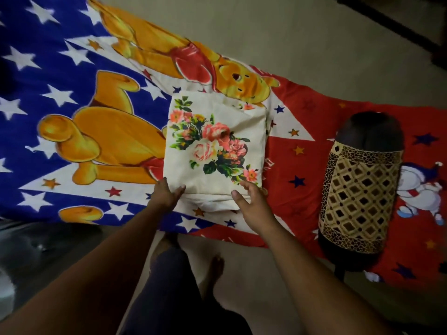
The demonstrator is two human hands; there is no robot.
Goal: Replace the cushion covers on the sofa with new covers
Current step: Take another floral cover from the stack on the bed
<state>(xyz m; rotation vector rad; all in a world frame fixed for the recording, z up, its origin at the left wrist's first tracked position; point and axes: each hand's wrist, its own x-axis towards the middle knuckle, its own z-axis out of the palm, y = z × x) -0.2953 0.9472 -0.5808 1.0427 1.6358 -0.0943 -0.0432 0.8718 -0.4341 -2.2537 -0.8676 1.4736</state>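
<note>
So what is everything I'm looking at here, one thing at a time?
floral cover: one folded stack, cream with pink roses, middle of the sheet
cartoon sheet: one, blue with white stars, red at the right, yellow bears, spread flat
bolster cushion: one, dark ends, tan lattice pattern, on the sheet's red side
floor: pale, beyond and below the sheet
left hand: open, fingers on the cover's near left corner
right hand: open, at the cover's near right corner
bare feet: two, on the floor below
</note>
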